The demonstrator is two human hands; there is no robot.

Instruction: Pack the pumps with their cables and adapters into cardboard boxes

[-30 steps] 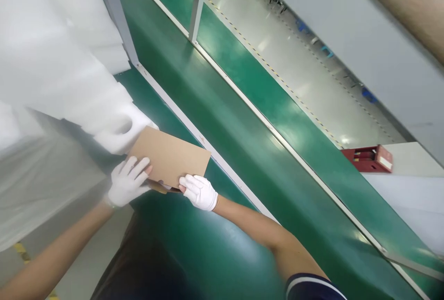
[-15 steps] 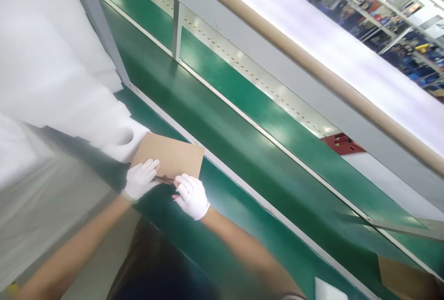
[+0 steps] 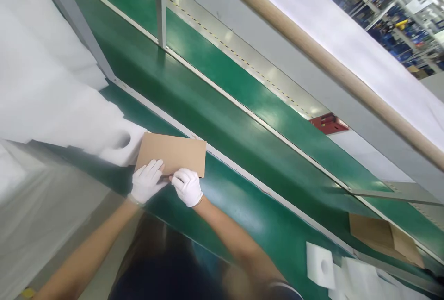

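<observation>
A flat brown cardboard box (image 3: 173, 154) lies on the green work surface, its top face towards me. My left hand (image 3: 147, 182), in a white glove with bare fingertips, grips the box's near-left part, fingers over the top and thumb along the near edge. Close beside it, my gloved right hand (image 3: 187, 186) has its fingers curled and pinched at the middle of that same edge. A thin dark gap shows between the hands there. The fingers hide most of the near edge, and the box's inside cannot be seen.
White foam sheets (image 3: 62, 87) are stacked high on the left, right up to the box. A green conveyor belt (image 3: 208, 101) runs beyond a pale rail (image 3: 239, 168). At lower right are foam pieces (image 3: 319, 265) and an open cardboard box (image 3: 381, 240). A shelf (image 3: 312, 45) spans overhead.
My right hand has moved left along the near edge, closer to my left hand. Less of the dark gap shows. The view has shifted, bringing more foam pieces into sight at lower right.
</observation>
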